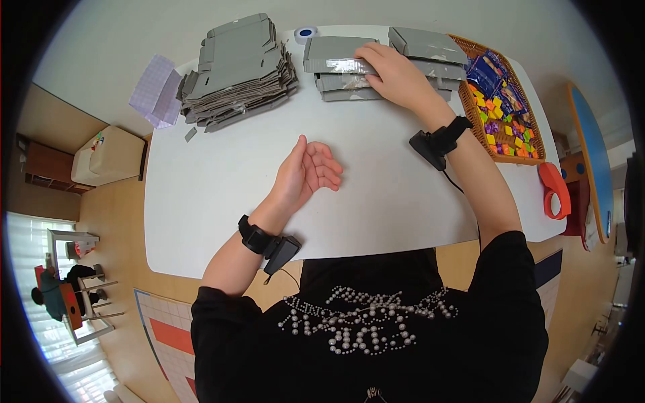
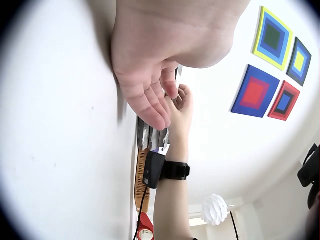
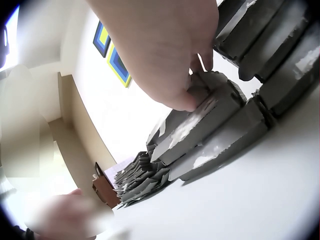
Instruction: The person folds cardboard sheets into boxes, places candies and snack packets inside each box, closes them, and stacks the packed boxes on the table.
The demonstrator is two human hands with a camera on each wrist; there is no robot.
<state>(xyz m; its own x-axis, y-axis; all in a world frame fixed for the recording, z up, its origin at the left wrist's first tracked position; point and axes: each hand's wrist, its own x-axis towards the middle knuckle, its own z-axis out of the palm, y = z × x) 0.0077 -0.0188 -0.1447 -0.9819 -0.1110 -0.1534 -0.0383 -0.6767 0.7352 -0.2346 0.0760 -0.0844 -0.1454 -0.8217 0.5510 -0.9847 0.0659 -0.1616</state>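
My right hand (image 1: 396, 75) is at the right end of a flat grey cardboard box (image 1: 336, 50) with clear tape on its front. This box is the top one of a short stack. In the right wrist view, the thumb lies at the taped edge (image 3: 192, 125) and the fingers reach over the far side, partly hidden. A second stack of grey boxes (image 1: 420, 43) stands just to the right. Near the middle of the white table, my left hand (image 1: 306, 171) rests on its side, fingers loosely bent and holding nothing.
A tall pile of flattened grey cardboard (image 1: 238, 60) stands at the back left, beside a purple checked sheet (image 1: 154, 91). A tape roll (image 1: 306, 32) lies at the back. On the right are a wicker basket (image 1: 494, 158) with colourful sweets and packets, and a red tape dispenser (image 1: 554, 188).
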